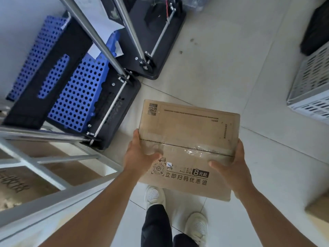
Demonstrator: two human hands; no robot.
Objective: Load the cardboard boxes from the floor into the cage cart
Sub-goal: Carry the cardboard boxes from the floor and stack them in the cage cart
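Note:
I hold a taped brown cardboard box (188,132) with black print and QR codes in front of me, above the tiled floor. My left hand (140,155) grips its left side, thumb on top. My right hand (233,168) grips its right side, thumb on top as well. The grey metal cage cart (44,168) stands at the lower left, and a cardboard box (23,182) lies inside it behind the bars. The corner of another cardboard box (318,207) shows on the floor at the right edge.
Two black hand trolleys (153,29) with steel handles stand ahead on the left, the nearer one carrying blue perforated crates (78,97). A white slotted crate (313,93) sits at the right, with a black object behind it. My white shoes (154,195) are below the box.

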